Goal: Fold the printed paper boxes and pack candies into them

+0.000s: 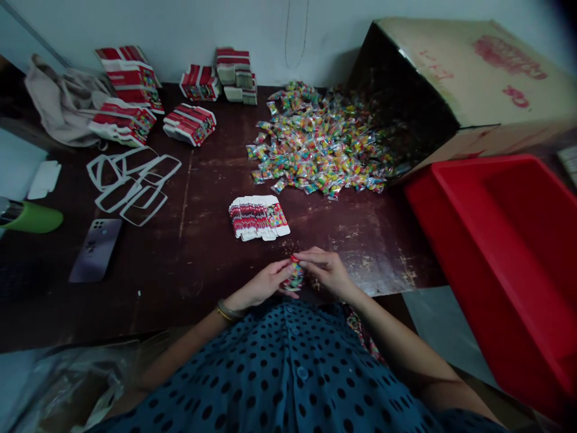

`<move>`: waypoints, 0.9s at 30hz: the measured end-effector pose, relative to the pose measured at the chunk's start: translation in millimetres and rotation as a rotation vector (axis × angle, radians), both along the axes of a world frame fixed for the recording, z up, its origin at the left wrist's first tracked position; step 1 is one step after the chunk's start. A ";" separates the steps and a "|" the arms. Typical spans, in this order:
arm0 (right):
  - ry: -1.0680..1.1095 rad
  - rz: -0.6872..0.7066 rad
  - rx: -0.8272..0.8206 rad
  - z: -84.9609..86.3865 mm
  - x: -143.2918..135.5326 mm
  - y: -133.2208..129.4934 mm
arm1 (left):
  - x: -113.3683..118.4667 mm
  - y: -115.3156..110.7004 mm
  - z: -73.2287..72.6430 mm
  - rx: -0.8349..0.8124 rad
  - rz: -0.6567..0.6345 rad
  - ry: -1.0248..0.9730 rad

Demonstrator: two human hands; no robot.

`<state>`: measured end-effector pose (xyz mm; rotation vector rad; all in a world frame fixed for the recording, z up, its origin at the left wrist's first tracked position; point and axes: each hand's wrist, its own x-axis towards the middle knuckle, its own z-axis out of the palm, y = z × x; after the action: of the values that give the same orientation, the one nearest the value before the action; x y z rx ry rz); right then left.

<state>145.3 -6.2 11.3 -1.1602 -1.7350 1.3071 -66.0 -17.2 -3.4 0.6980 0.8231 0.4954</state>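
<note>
Close to my body, at the table's front edge, a small colourful printed box (295, 278) is held between my hands. My left hand (270, 281) grips its side with thumb and fingers. At its red top edge the fingertips of my right hand (327, 270) pinch together. Just beyond my hands lies a fanned row of flat printed cartons (259, 218), white flaps showing. Farther back spreads a heap of small clear packets of coloured candy (315, 144). Whether anything is inside the box is hidden.
A large cardboard box (473, 78) lies open toward the candy heap. A red plastic bin (491, 240) stands at the right. Back left are bundles of red cartons (189, 123), white loops (135, 183) and a cloth bag (63, 102). A phone (95, 249) and green bottle (36, 218) lie left.
</note>
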 end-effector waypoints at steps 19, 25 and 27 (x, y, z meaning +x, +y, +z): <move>-0.318 0.250 0.569 -44.3 -29.2 55.9 | -37.6 21.4 -17.2 -0.084 0.237 -0.122; -0.250 0.112 0.453 -21.7 -40.3 17.2 | -8.8 16.9 -30.6 -0.041 0.185 0.110; -0.226 0.064 0.392 -23.7 -44.1 24.0 | -3.3 12.5 -29.2 -0.003 0.144 0.176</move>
<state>101.2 17.8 -12.5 -1.0592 -2.0908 0.8388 -69.3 -4.7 -32.6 0.6893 1.0447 0.5675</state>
